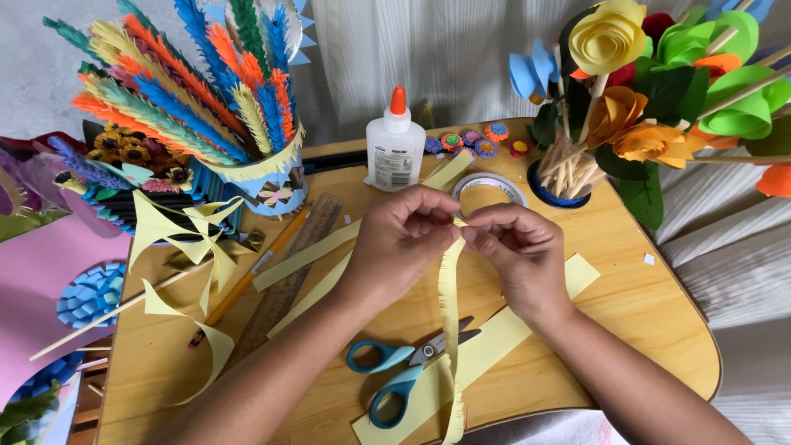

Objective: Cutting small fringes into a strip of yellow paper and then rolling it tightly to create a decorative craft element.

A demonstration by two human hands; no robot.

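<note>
Both hands pinch top end of fringed yellow paper strip (450, 305) at table centre: left hand (401, 239) and right hand (512, 247) closed on it, fingertips meeting. Strip hangs toward near edge (over scissors). Blue-handled scissors (395, 375) beneath, on wooden table (651, 330). Glue bottle (395, 148) far, tape roll (490, 188) right of it. Wooden ruler (288, 280) and pencil (247, 280) left.

Bright, even daylight, soft shadows under the hands (461, 247), edges perhaps slightly bowed, focus sharp
</note>
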